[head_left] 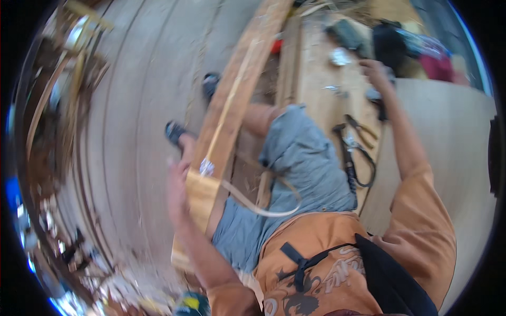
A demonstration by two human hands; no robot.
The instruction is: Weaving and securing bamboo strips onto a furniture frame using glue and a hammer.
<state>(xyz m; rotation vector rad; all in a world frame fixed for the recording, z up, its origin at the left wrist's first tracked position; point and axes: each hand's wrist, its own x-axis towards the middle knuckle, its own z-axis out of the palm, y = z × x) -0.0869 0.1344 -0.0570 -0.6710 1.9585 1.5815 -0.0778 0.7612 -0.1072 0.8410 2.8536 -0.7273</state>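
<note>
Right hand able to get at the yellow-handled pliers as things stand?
Probably yes: the pliers lie uncovered on the wooden board, close to the right forearm. Blur hides whether the right hand already holds something.

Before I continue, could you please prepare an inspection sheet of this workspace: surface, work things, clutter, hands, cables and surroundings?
Surface: pale wooden bench top, with tools lying on it.
Work things: long brown wooden plank, thin pale strip along it; crumpled silvery piece and pale wooden block at its near end.
Clutter: pliers with yellowish handles beside a black-looped scissors-like tool, on the bench top.
Hands: left hand beside the block; right hand at the bench's far part. Both blurred; grip cannot be told.
Cables: nothing seen.
Surroundings: grey plank floor; wood scraps at the left.
</note>
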